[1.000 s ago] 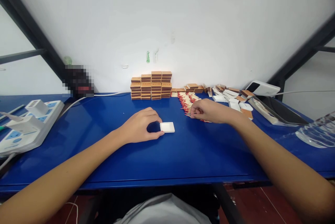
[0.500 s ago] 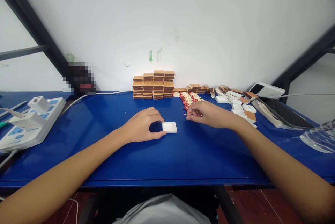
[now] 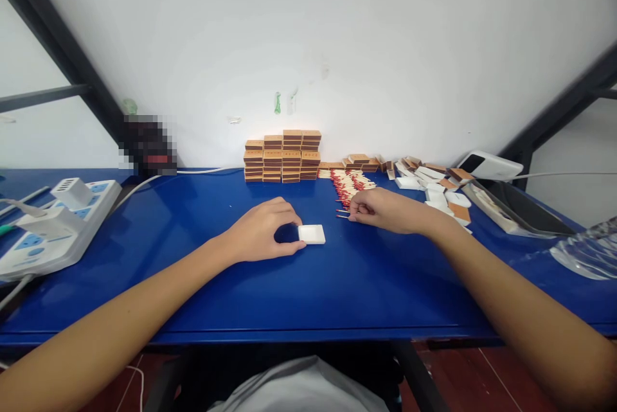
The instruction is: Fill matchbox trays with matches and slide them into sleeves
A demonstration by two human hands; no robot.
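Observation:
A small white matchbox tray (image 3: pixel 313 234) lies on the blue table, its hollow side up. My left hand (image 3: pixel 265 229) grips its left end between thumb and fingers. To the right, my right hand (image 3: pixel 380 209) is closed in a pinch at the near end of the match pile (image 3: pixel 351 186). Thin red-tipped matches (image 3: pixel 342 215) stick out leftward from its fingertips; how many the fingers hold is hidden. The pile's matches lie side by side, mostly with red heads to the left.
Stacked closed matchboxes (image 3: pixel 282 158) stand against the wall. Loose white trays and brown sleeves (image 3: pixel 434 184) lie heaped at the right, beside a white power bank (image 3: pixel 491 166) and a dark flat device (image 3: pixel 525 209). A power strip (image 3: pixel 91 225) with plugs occupies the left side.
My right hand has shifted slightly to the right, and more of the matches shows at its fingertips. My left hand and the tray have stayed nearly in place.

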